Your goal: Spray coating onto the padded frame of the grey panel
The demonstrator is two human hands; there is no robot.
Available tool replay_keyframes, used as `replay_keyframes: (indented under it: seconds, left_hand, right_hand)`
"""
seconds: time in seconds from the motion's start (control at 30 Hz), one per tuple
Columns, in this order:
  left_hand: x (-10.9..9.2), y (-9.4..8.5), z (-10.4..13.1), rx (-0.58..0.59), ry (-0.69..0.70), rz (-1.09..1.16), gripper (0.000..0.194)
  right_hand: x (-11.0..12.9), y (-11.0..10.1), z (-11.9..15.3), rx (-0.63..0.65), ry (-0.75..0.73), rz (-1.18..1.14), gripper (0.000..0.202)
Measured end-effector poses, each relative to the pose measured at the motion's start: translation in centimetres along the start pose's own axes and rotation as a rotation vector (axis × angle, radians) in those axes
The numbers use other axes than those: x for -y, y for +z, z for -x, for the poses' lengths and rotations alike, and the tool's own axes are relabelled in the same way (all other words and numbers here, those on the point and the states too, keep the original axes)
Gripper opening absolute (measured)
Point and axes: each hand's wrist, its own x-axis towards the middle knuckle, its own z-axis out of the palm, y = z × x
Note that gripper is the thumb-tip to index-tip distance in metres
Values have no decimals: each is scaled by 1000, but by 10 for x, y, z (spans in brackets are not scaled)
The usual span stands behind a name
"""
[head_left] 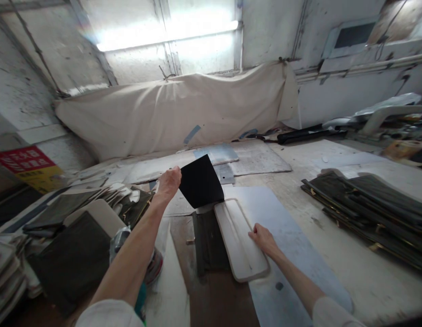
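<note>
My left hand (168,182) holds up a black flap of material (200,181) by its left edge, lifted off the table. Below it lies a dark folded piece (208,243) with a beige rounded board (238,238) beside it. My right hand (263,238) rests flat on the right edge of that beige board, fingers spread. Both pieces lie partly on a pale blue sheet (282,227) on the worktable (350,263).
A stack of dark folded pieces (370,204) lies at the right. Piles of dark and beige panels (78,227) crowd the left. A beige cloth (180,109) hangs along the back wall. A can (153,263) stands under my left forearm.
</note>
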Motion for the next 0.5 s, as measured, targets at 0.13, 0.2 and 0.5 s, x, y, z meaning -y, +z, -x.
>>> replay_keyframes:
  seconds: [0.13, 0.2, 0.5]
  left_hand:
    - [6, -1, 4, 6, -7, 12, 37]
    - [10, 0, 5, 8, -10, 16, 37]
    - [21, 7, 9, 12, -23, 32, 38]
  right_hand:
    - [0, 4, 0, -17, -9, 22, 22]
    - [-1, 5, 0, -24, -16, 27, 22]
    - [-1, 10, 2, -55, 9, 57, 23]
